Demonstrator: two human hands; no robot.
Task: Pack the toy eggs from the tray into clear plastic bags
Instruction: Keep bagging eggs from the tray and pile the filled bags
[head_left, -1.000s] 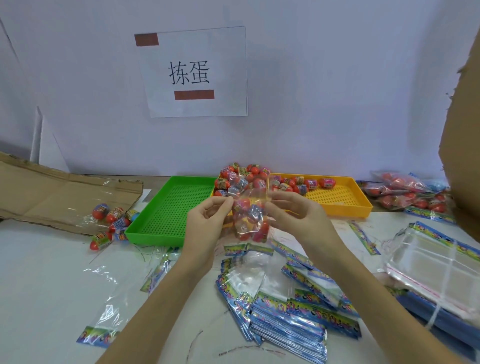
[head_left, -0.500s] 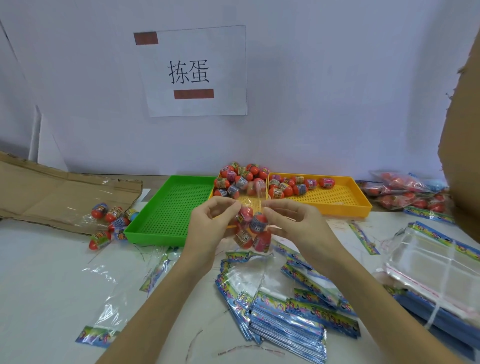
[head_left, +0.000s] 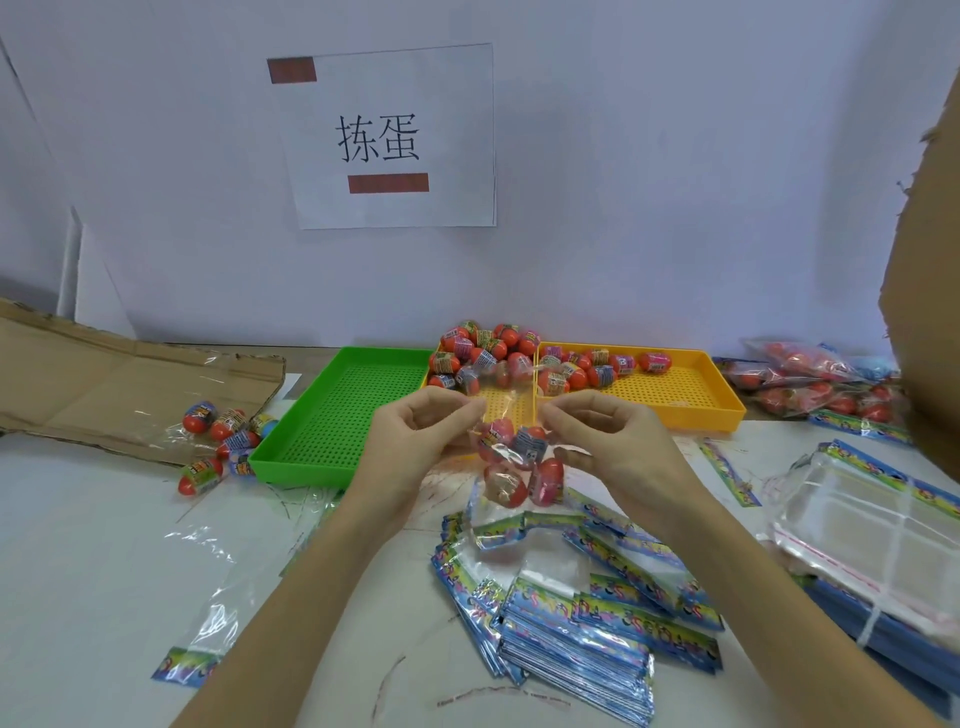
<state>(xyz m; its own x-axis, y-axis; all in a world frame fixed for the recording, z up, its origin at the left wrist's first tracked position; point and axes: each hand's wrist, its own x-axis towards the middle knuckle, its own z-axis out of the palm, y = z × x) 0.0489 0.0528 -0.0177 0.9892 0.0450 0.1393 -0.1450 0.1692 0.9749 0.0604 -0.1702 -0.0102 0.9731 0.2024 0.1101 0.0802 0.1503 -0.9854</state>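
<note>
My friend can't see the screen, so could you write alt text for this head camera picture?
Two bare hands, left hand and right hand, pinch the top of a clear bag of red toy eggs above a white table. Behind are an empty green tray and a yellow tray with loose eggs; flat bags lie in front.

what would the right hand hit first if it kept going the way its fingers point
The right hand points leftward at the clear bag of toy eggs it pinches; past that, probably the left hand, though depth is unclear.
</note>
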